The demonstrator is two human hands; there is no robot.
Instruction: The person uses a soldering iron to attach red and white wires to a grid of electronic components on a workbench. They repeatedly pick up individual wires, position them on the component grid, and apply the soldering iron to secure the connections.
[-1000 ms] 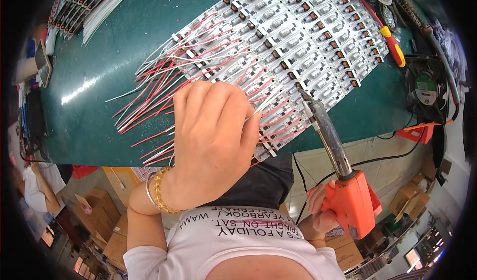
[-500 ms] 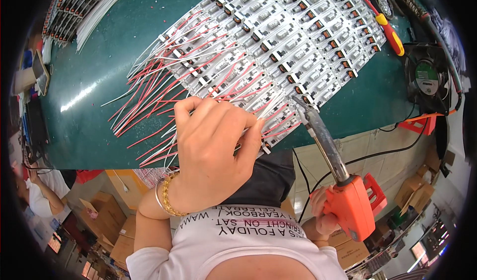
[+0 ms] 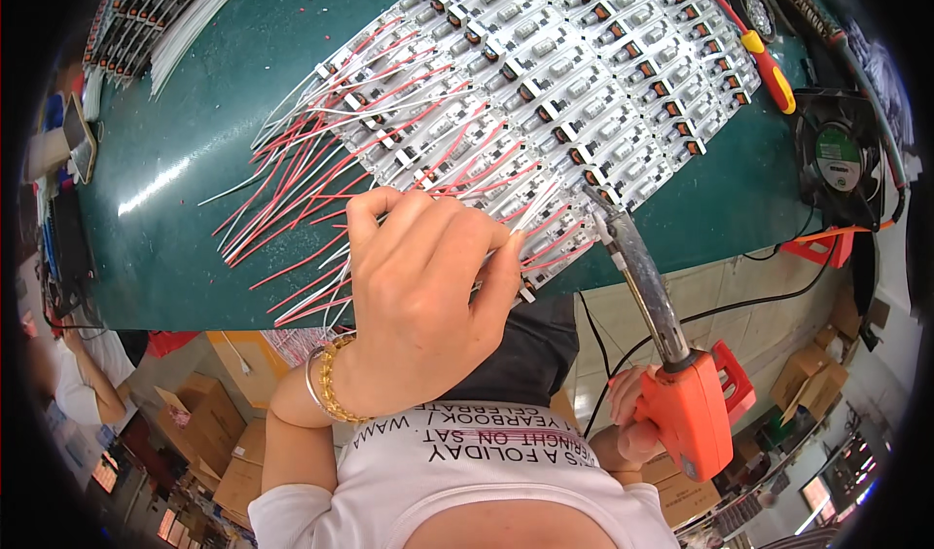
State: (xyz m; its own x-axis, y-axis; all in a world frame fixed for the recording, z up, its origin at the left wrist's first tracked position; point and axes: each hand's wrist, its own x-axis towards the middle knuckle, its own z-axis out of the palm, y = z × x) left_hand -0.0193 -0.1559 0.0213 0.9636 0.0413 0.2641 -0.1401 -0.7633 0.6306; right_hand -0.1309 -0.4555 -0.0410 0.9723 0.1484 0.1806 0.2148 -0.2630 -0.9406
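My left hand [image 3: 423, 291] is closed over the near end of a row of white circuit strips [image 3: 555, 72], pinching a white wire against them near the table's front edge. Red and white wires [image 3: 321, 179] fan out leftward from the strips. My right hand [image 3: 632, 422] grips an orange soldering gun [image 3: 686, 413] below the table edge. Its long metal barrel [image 3: 632, 257] slants up, and the tip touches the strips just right of my left thumb.
A green table mat [image 3: 195, 150] carries the work. A red and yellow screwdriver [image 3: 769, 67] lies at the back right, beside a small black fan [image 3: 837, 155]. Cardboard boxes [image 3: 209, 422] stand on the floor. Another person [image 3: 83, 384] sits at the lower left.
My left hand has slid a little right and down along the near edge of the strips. The soldering gun has followed it, its tip staying close to my fingers.
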